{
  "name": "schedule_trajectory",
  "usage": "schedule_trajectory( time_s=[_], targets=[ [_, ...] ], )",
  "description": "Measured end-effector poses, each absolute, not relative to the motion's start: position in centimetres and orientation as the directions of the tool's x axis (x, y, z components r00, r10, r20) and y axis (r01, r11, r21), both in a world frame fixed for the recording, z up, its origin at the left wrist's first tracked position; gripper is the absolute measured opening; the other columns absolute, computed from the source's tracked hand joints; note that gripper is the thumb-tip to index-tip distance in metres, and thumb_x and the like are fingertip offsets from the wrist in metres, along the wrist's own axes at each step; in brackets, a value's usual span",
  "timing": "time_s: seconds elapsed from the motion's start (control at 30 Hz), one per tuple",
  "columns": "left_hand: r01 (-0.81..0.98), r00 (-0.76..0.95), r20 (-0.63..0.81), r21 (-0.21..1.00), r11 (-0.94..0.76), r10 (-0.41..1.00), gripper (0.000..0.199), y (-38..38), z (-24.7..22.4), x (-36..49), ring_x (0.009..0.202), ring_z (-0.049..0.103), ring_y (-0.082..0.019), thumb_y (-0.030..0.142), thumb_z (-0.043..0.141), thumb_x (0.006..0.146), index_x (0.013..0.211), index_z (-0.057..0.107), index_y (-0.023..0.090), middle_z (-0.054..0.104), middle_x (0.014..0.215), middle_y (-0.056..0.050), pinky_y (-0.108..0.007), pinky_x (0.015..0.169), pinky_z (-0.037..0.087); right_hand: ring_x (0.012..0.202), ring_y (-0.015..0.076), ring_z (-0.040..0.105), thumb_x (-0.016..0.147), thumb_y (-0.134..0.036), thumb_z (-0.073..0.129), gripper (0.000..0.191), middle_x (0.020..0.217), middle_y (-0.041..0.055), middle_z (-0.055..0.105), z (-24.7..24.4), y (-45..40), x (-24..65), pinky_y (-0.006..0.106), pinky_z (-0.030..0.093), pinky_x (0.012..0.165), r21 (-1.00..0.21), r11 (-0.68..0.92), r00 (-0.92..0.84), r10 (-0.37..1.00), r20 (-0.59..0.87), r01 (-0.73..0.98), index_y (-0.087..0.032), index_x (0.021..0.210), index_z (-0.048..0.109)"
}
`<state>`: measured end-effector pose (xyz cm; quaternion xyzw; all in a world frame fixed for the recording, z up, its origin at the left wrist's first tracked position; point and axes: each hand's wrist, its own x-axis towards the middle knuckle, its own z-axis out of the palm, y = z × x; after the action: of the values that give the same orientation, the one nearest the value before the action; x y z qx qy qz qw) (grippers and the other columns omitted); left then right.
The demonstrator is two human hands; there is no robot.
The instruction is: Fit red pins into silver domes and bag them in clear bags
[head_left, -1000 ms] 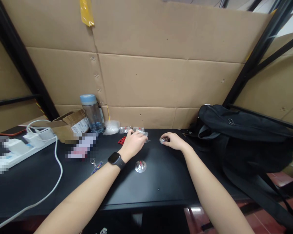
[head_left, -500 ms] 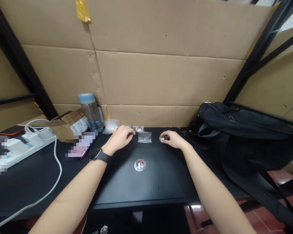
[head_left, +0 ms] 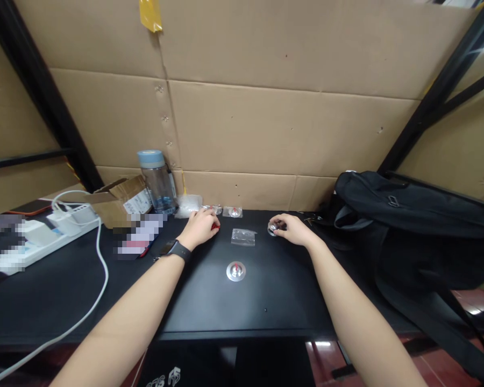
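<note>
My left hand (head_left: 202,227) rests low over the table, its fingers curled around a small red item (head_left: 215,227) that is mostly hidden. Pinched in my right hand (head_left: 293,229) is a shiny, round metal piece (head_left: 272,228), partly covered by the fingers. Between the hands lies a crumpled clear plastic bag (head_left: 243,237). Closer to me sits a silver disc with a domed middle and a red mark (head_left: 236,271). Behind the left hand are a similar disc in clear wrapping (head_left: 233,212) and another wrapped shiny piece (head_left: 212,208).
At the left stand a water bottle (head_left: 157,185), an open cardboard box (head_left: 123,203), a phone (head_left: 143,235) and a power strip (head_left: 40,236) with a white cable (head_left: 104,269). A black backpack (head_left: 411,226) fills the right side. Cardboard (head_left: 242,134) walls the back.
My left hand has drawn back slightly leftward, its fingers more curled. The clear bag lies a little nearer to me. My right hand keeps its metal piece. The view has shifted slightly.
</note>
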<state>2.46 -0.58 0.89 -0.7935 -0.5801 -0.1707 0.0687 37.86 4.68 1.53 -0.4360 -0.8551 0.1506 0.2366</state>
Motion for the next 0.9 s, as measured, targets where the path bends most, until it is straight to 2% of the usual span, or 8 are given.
schedule_trajectory(
  time_s=[0.23,0.43,0.63,0.9],
  targets=[
    [0.931,0.283,0.395,0.105,-0.349,0.874,0.008,-0.5,0.9,2.7,0.114,0.055,-0.031,0.026,0.065,0.085,0.085,0.073,0.024,0.07,0.109,-0.008,-0.045,0.094,0.035,0.092,0.0193,0.07,0.076,-0.02,0.073,0.033,0.108,0.0051,0.074,1.9,4.2,37.2,0.031,0.053,0.081,-0.559,0.592,-0.47,0.804,0.363,0.581,-0.024,0.109,0.072],
    [0.902,0.221,0.455,0.24,-0.358,0.863,0.008,-1.4,2.5,3.2,0.104,0.061,-0.028,0.027,0.062,0.088,0.091,0.069,0.025,0.074,0.1,-0.005,-0.042,0.092,0.035,0.086,0.0211,0.07,0.073,-0.027,0.075,0.033,0.101,0.0051,0.075,2.6,3.4,35.8,0.03,0.052,0.068,-0.606,0.594,-0.353,0.804,0.479,0.529,-0.024,0.106,0.072],
    [0.813,0.214,0.54,0.363,-0.455,0.814,0.011,-2.8,4.5,4.5,0.099,0.067,-0.023,0.03,0.062,0.092,0.096,0.071,0.025,0.077,0.1,-0.001,-0.039,0.093,0.036,0.09,0.0213,0.069,0.073,-0.023,0.072,0.032,0.103,0.0047,0.074,3.4,1.1,33.1,0.033,0.053,0.076,-0.561,0.711,-0.336,0.698,0.632,0.424,-0.023,0.105,0.07],
    [0.624,0.183,0.584,0.553,-0.553,0.791,0.012,-3.6,4.9,6.4,0.093,0.071,-0.021,0.032,0.068,0.088,0.093,0.077,0.025,0.078,0.097,-0.002,-0.033,0.089,0.049,0.097,0.0219,0.069,0.074,-0.019,0.072,0.04,0.111,0.0058,0.071,4.0,-1.8,30.1,0.033,0.054,0.08,-0.591,0.754,-0.342,0.657,0.672,0.288,-0.025,0.113,0.065]
  ],
)
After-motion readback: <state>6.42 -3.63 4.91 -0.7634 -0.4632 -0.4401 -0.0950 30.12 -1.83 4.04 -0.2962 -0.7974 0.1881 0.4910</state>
